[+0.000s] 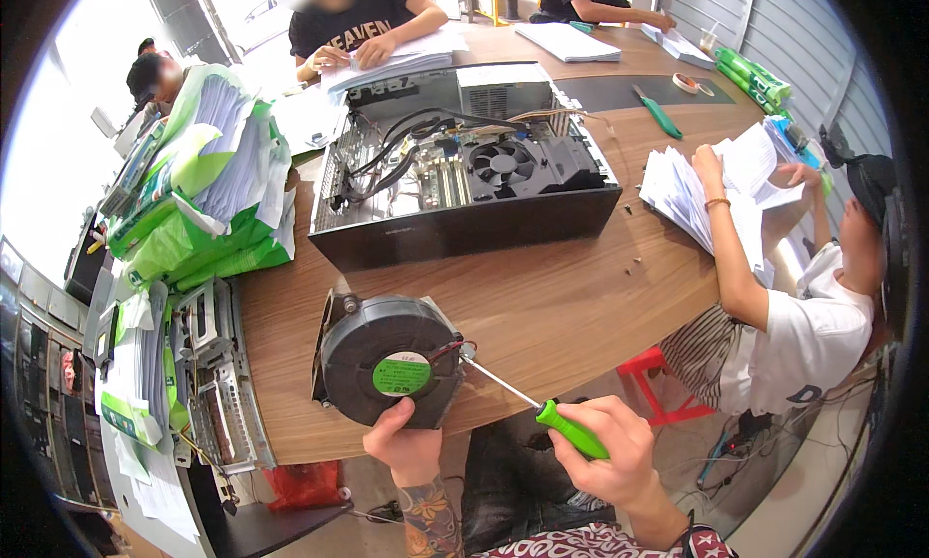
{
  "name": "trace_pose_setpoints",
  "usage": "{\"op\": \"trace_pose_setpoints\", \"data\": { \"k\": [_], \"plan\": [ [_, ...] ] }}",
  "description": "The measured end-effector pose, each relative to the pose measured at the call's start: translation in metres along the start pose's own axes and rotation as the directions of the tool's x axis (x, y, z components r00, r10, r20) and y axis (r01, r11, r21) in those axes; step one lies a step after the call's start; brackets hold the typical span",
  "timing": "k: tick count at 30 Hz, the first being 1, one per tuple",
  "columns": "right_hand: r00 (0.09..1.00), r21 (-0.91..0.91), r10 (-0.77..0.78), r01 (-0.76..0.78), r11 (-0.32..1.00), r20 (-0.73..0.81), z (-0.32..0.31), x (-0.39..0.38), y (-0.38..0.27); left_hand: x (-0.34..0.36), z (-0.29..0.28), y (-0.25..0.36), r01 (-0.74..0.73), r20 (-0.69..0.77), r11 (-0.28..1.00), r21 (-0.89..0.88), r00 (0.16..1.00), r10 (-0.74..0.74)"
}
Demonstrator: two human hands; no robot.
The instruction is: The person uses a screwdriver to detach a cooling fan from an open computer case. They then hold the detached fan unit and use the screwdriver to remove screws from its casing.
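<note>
My left hand [404, 444] grips a black blower fan [363, 343] from below, thumb on its front face near a round green label. The fan is held up over the table's near edge. My right hand [612, 456] is closed around the green handle of a screwdriver [571, 428]. Its thin metal shaft points up and left, and the tip meets the fan's right edge, by a small metal spot and some thin wires. Beyond the fan lies an open black computer case [464, 214], showing cables, a board and a cooling fan [503, 163].
A bulky stack of papers in green wrapping [208, 185] stands left, above metal computer parts [221, 403]. Small screws [634, 266] lie right of the case. A green-handled knife [660, 113] and tape roll [685, 83] lie farther back. Co-workers handle paper sheets [677, 195] around the table.
</note>
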State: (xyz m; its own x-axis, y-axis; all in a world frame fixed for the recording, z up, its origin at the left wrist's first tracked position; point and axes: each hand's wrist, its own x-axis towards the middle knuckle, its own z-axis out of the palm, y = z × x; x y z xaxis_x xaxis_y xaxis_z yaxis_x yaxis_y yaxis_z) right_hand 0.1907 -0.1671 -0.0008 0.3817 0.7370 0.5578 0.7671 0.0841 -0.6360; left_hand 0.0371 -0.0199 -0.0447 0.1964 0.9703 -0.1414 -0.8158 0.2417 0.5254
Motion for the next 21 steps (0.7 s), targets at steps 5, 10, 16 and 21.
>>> {"op": "trace_pose_setpoints", "data": {
  "k": [5,10,16,21],
  "plan": [
    [1.000,-0.019,0.017,-0.016,1.000,0.015,-0.002,0.001,-0.002,-0.001,0.000,-0.001,-0.023,-0.016,1.000,0.014,1.000,0.023],
    [0.994,-0.017,0.104,-0.104,0.994,0.030,-0.007,0.003,-0.010,-0.005,-0.006,-0.003,-0.040,-0.056,0.988,0.147,0.997,0.049],
    [0.978,0.034,0.195,-0.198,0.980,0.072,-0.010,0.008,-0.012,-0.009,0.002,-0.005,-0.059,-0.034,0.969,0.239,0.997,0.069],
    [0.970,0.015,0.236,-0.237,0.971,0.066,-0.010,0.016,-0.022,-0.008,-0.007,-0.006,-0.074,-0.039,0.956,0.284,0.995,0.088]
  ]
}}
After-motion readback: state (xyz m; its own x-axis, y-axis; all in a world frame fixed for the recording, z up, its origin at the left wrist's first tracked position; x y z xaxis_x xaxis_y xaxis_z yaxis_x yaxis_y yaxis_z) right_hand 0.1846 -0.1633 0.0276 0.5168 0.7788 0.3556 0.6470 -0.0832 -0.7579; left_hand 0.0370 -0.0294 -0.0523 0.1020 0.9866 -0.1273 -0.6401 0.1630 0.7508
